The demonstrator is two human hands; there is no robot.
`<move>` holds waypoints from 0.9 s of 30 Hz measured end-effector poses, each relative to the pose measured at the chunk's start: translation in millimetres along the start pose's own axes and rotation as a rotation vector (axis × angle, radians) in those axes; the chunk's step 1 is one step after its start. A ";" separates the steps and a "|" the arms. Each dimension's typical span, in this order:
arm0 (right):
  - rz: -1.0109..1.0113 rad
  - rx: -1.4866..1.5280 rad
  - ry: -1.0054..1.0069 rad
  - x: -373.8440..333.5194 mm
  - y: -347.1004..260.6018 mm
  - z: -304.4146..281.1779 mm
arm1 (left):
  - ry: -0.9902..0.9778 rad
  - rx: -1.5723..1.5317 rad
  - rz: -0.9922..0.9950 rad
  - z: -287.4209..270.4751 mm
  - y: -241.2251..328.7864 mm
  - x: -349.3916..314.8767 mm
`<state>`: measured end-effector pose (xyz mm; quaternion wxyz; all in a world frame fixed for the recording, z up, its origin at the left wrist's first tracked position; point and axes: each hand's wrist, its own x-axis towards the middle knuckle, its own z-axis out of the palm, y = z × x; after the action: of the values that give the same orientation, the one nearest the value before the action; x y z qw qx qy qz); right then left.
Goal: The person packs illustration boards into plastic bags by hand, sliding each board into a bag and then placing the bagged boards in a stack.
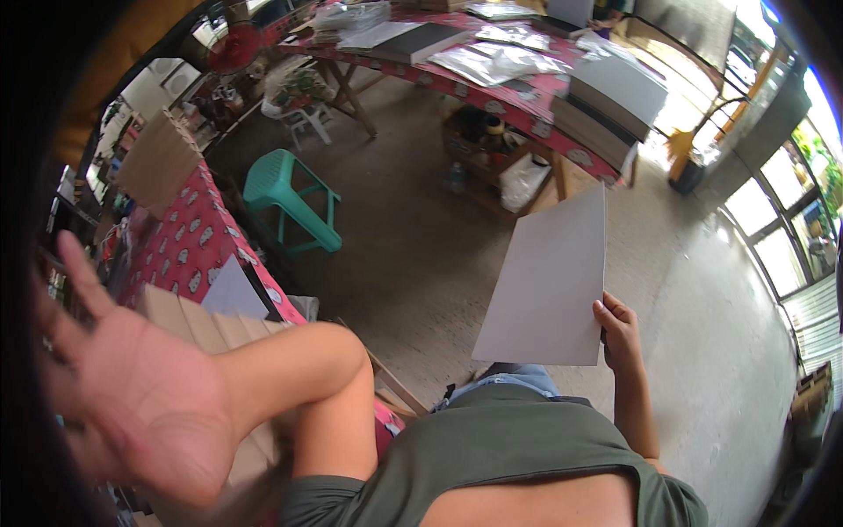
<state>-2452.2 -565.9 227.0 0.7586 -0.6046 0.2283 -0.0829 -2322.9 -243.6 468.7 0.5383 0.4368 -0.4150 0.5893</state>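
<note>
sheet (549, 281): matt grey board, smooth
stool (290, 200): glossy green plastic
floor (413, 255): rough bare concrete
desk cover (189, 241): red printed cloth

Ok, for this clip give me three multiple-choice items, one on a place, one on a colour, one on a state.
1. Where is the grey sheet?
A. In the right hand
B. Flat on the floor
C. On the stool

2. What colour is the plastic stool?
A. Red
B. Teal green
C. White

3. How is the left hand?
A. Closed on a box
B. Open, palm showing, holding nothing
C. Gripping the sheet

Answers:
1. A: the right fingers pinch the sheet's lower right edge, and it hangs above the concrete floor.
2. B: the stool beside the table with the red patterned cloth is teal green.
3. B: the fingers are spread near the camera, above the cardboard pieces, with nothing in the grip.
</note>
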 end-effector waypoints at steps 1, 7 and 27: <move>0.011 0.031 -0.031 27.6 -4.9 6.8 | -0.028 -0.034 0.019 9.3 -23.6 -4.1; 0.085 0.332 -0.198 192.4 -25.9 50.1 | -0.440 0.105 -1.027 34.5 -202.3 -192.0; 0.657 -0.570 -0.098 599.7 2.0 160.8 | 0.008 -0.266 -1.617 2.2 -673.1 -326.1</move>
<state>-1851.7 -664.9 104.0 0.5574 -0.6883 0.3861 0.2579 -1639.0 -283.2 168.5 0.8457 0.5314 -0.0363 -0.0336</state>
